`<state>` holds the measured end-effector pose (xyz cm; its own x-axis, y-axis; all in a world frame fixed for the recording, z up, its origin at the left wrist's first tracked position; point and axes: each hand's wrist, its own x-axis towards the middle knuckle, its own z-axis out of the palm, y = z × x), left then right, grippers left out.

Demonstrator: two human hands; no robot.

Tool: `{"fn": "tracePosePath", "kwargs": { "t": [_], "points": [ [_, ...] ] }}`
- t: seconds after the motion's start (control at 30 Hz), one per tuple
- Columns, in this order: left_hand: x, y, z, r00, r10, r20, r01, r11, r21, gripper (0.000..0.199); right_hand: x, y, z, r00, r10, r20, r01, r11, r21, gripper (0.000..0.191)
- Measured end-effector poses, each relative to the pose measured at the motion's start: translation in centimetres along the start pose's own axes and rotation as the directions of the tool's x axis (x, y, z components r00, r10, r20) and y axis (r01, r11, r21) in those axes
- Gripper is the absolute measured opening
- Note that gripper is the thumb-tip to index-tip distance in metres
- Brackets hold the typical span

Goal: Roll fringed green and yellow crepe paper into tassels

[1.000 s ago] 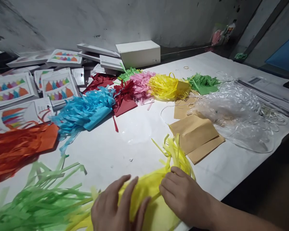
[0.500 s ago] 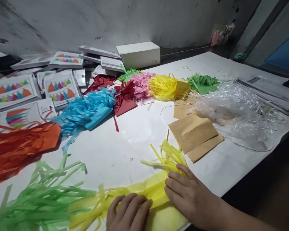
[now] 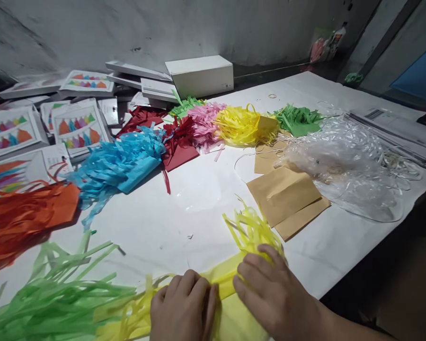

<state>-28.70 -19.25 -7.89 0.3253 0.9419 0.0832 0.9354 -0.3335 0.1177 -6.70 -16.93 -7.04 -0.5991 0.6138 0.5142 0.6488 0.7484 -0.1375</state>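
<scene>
I have both bare hands on a yellow tissue-paper sheet with fringed ends (image 3: 229, 280), which lies under the fingers at the near edge of the white-paper-covered table (image 3: 202, 208). The left hand (image 3: 184, 305) has its fingers bent and close together on the folded middle; the right hand (image 3: 275, 289) curls its fingers over it just beside the far fringe. With the thumbs mostly hidden, I cannot tell whether either one pinches or only presses. To the left, a pale green tissue-paper fringe (image 3: 60, 303) meets the yellow strips; beyond my right hand lie flat brown paper rectangles (image 3: 284, 196) and a crumpled clear plastic heap (image 3: 337, 163). Bright fringed paper bundles (image 3: 120, 161) line the far side, before a plain white cardboard box (image 3: 202, 78) and a stained grey wall (image 3: 199, 28). White packages printed with coloured tassel rows (image 3: 80, 125) are piled at left; I can read no brand there, and the box's small printed mark is too tiny.
</scene>
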Motion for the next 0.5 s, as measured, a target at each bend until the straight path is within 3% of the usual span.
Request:
{"fn": "tracePosePath", "kwargs": {
  "t": [0.1,0.2,0.27,0.33,0.4,0.5],
  "points": [
    [0.0,-0.5,-0.1,0.999,0.041,-0.005,-0.041,0.999,0.020,0.021,0.0,0.3,-0.1,0.987,-0.108,0.123,0.104,0.994,0.035,0.025],
    [0.0,-0.8,-0.6,0.985,0.097,-0.140,-0.090,0.994,0.056,0.010,-0.2,0.4,0.1,0.986,-0.094,0.140,0.091,0.995,0.026,0.026],
    [-0.1,-0.7,-0.8,0.949,0.184,-0.256,-0.169,0.982,0.080,0.021,-0.4,0.5,0.3,0.993,-0.046,0.106,0.041,0.998,0.054,0.025],
    [-0.3,-0.5,-0.7,0.925,0.243,-0.292,-0.238,0.970,0.054,0.024,-0.4,0.4,0.4,0.995,0.024,0.099,-0.034,0.995,0.094,0.021],
    [-0.5,0.0,-0.5,0.930,0.219,-0.295,-0.238,0.971,-0.029,0.023,-0.4,0.1,0.3,0.994,0.025,0.110,-0.036,0.994,0.101,0.017],
    [-0.7,0.7,0.0,0.935,0.150,-0.322,-0.203,0.970,-0.137,0.025,-0.2,-0.1,0.3,0.988,-0.066,0.143,0.059,0.997,0.055,0.019]
  ]
}}
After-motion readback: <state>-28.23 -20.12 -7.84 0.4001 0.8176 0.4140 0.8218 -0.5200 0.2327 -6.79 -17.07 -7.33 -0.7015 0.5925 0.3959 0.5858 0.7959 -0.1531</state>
